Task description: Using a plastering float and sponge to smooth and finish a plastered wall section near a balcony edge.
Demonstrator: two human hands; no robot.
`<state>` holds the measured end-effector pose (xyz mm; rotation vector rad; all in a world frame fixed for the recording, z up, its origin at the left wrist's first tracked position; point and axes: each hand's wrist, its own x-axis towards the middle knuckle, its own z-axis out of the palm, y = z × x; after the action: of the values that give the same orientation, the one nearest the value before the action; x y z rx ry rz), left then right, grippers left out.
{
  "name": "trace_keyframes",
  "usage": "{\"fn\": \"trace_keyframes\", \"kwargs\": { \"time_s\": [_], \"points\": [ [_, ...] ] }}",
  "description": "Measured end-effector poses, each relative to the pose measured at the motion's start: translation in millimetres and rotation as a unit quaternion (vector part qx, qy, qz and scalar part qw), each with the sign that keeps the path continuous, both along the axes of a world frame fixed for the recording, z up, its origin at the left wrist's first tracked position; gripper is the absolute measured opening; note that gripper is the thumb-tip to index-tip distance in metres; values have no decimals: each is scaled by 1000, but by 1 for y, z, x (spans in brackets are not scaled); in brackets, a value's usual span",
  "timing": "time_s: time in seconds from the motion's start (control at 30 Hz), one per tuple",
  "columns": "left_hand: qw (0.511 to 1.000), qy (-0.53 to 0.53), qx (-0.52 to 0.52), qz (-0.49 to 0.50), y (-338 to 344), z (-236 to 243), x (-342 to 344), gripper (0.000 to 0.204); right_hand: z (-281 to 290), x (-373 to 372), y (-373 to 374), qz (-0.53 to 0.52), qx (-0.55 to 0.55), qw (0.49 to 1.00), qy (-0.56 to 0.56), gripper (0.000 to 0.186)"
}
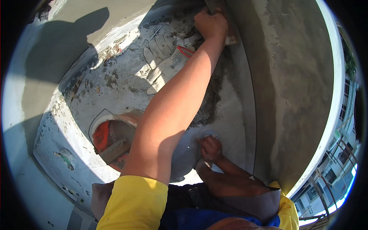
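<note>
My left hand [212, 23] reaches far up, fingers closed round a flat float-like tool [230, 38] pressed against the base of the curved right wall. My right hand [210, 147] is low at centre right beside my bent leg [230, 182], fingers curled by a small grey object I cannot make out. Dirty white knitted gloves [165, 69], one with a red cuff, lie on the gritty floor. A bucket [103, 130] with a wire handle, orange inside and holding a flat tool, sits left of my left forearm, partly hidden by it.
Curved rendered walls [299, 92] enclose the floor [88, 107], which has rubble and dark grit along the right wall. The left wall [46, 50] carries sharp shadows. Beyond the right wall's white edge, buildings and bamboo-like poles [337, 157] show.
</note>
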<state>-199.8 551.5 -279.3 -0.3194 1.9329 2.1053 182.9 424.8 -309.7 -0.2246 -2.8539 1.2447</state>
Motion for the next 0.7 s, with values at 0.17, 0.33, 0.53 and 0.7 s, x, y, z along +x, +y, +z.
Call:
{"fn": "trace_keyframes", "kwargs": {
  "time_s": [0.17, 0.33, 0.53, 0.7],
  "points": [
    [1000, -10, 5, 7, -25, -2, 2, 31, -5, 3, -2, -12, 18, 1000, 9, 31],
    [988, 4, -100, -117, -68, 23, -10, 22, -1, -3, -9, -13, 30, 999, 6, 25],
    [696, 105, -229, -672, -164, 121, -5, 29, 2, -3, -14, -36, 18, 999, 13, 22],
    [321, -54, -305, -895, -283, 182, 23, 41, 8, -3, -14, -46, 44, 998, -12, 22]
  ]
}}
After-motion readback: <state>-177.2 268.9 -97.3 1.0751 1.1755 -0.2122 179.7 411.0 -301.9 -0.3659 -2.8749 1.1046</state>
